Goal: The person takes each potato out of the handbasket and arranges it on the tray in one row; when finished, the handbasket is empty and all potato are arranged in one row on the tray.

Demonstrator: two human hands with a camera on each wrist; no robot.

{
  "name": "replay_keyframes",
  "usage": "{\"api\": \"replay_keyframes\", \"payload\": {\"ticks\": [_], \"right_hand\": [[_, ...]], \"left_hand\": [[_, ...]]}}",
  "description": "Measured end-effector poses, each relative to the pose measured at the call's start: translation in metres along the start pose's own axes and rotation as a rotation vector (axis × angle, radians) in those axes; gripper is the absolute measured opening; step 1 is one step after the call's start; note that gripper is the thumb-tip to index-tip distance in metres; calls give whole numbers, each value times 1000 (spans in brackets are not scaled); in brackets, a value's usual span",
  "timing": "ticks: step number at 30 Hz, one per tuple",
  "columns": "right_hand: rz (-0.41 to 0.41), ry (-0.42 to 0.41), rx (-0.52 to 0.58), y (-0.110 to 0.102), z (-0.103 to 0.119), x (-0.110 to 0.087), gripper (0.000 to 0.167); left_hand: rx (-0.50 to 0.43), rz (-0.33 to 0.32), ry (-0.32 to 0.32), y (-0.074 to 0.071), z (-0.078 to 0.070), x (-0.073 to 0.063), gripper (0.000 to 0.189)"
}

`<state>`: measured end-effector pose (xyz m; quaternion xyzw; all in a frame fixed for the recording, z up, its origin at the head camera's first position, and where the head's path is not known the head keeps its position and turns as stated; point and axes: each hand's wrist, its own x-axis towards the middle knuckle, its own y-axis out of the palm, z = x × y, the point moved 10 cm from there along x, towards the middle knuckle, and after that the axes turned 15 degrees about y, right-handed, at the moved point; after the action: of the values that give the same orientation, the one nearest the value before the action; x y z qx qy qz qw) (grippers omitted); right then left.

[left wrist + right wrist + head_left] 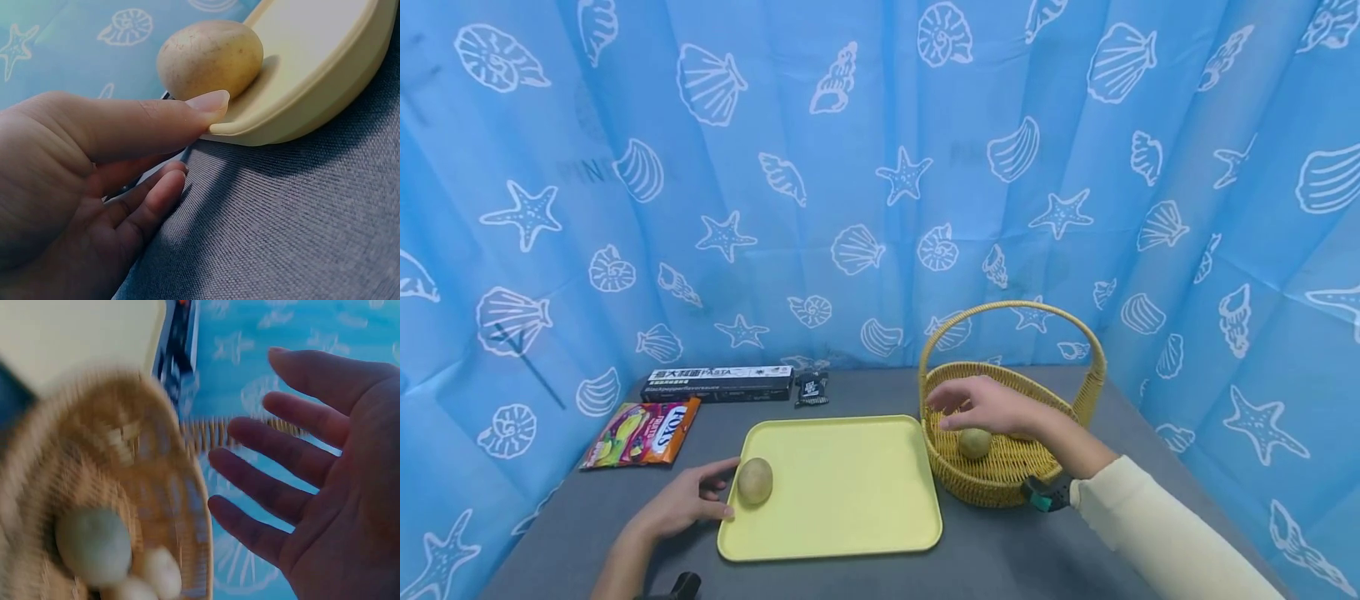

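A potato (755, 482) lies at the left edge of the yellow tray (842, 492). Beside it my left hand (688, 500) has its thumb at the tray's rim, and its fingers are loosely bent. In the left wrist view, the thumbnail overlaps the lower side of the potato (209, 59). My right hand (988, 404) hovers above the wicker basket (985, 492), fingers spread with nothing in them. Inside the basket sits a round greenish thing (94, 547), blurred in the right wrist view, with small whitish pieces (161, 573) next to it.
Behind the tray lie a black pasta box (718, 385) and a small black packet (812, 388). A colourful candy bag (642, 433) is at the left. The basket's tall handle (1011, 305) arches over it. A blue shell-patterned curtain (820, 192) closes off the back and sides of the grey table.
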<state>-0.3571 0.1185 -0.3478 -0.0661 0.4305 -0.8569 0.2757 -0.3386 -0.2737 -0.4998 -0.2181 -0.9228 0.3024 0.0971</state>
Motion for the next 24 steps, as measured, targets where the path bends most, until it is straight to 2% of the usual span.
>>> {"api": "replay_keyframes", "payload": {"ticks": [5,10,17,19,22,24], "right_hand": [[-7,80,-62,-18,-33,12,40],[-53,173,-46,-32,-62,25,44],[-170,223,-97,-38,-98,48,40],[-187,265,-68,-36,-111,53,39],[-176,343,62,-29,-127,58,40],[-170,366,117,-26,-132,60,39]], "left_hand": [[6,-14,-24,-1,2,0,83],[4,-16,-21,-1,4,1,83],[2,-7,1,-1,4,1,83],[0,-5,6,-1,4,1,83],[-3,-6,21,-1,4,0,83],[-6,-8,29,-1,4,0,83]]}}
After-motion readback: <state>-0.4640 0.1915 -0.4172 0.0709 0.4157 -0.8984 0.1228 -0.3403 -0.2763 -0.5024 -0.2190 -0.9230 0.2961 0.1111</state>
